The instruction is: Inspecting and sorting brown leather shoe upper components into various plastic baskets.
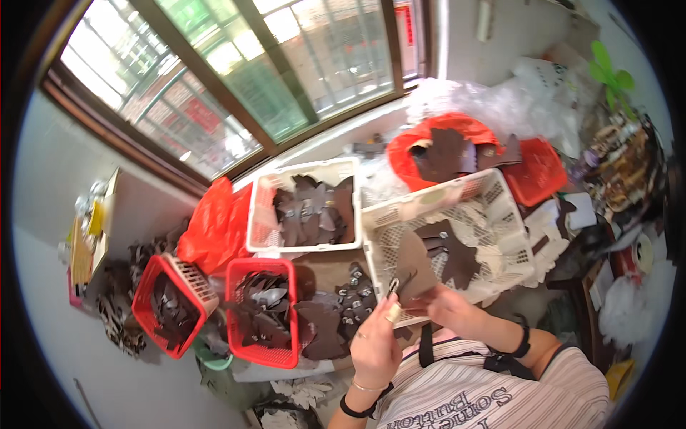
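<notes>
Over the near side of a white plastic basket (530, 261), I hold up a flat dark brown leather-like piece (416, 261). My right hand (457, 313) is closed on its lower right edge. My left hand (375, 347) is closed at its lower left edge, fingertips pinching a small metal buckle (393, 286) with a thin dark strip beside it. A pale yellowish cover sits on one left finger. Behind the held piece, more dark brown pieces (461, 261) lie in the white basket.
Left of it stand another white basket (304, 247) with buckled brown pieces, a red basket (261, 361) and a tilted red basket (153, 344). Loose brown pieces (318, 329) lie between. Behind are red plastic bags (218, 225), a red tray (537, 171) and a window (286, 93).
</notes>
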### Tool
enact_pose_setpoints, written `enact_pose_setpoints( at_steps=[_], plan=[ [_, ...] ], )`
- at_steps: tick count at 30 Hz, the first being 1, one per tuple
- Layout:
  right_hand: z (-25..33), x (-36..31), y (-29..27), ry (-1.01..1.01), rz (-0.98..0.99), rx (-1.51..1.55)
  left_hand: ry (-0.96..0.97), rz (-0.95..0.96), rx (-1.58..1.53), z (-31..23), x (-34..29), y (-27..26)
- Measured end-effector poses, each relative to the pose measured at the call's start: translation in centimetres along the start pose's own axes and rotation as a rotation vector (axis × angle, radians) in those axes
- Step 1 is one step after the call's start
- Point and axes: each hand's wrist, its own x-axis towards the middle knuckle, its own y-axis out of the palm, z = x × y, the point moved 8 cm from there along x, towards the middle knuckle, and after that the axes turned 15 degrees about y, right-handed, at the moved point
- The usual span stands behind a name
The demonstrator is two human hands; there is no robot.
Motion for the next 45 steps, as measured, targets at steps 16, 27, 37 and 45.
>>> enact_pose_setpoints(
  at_steps=[16, 27, 37, 45],
  plan=[
    [1.5, -3.6, 2.2, -0.163, 0.019, -0.923, -0.287, -0.371, -0.305, -0.7, -1.5, -2.1],
    [5.6, -10.5, 7.4, -1.266, -0.083, -1.598, -0.412, 0.056, -1.054, -1.2, -3.5, -1.6],
    [5.3, -9.4, 6.8, -1.132, -0.154, -1.468, -0.102, 0.076, -0.254, -4.8, -0.9, -3.2],
    [3.2, -8.3, 6.8, -1.045, -0.067, -1.426, -0.242, -0.114, -0.310, -4.1, -4.8, -2.2]
  ],
)
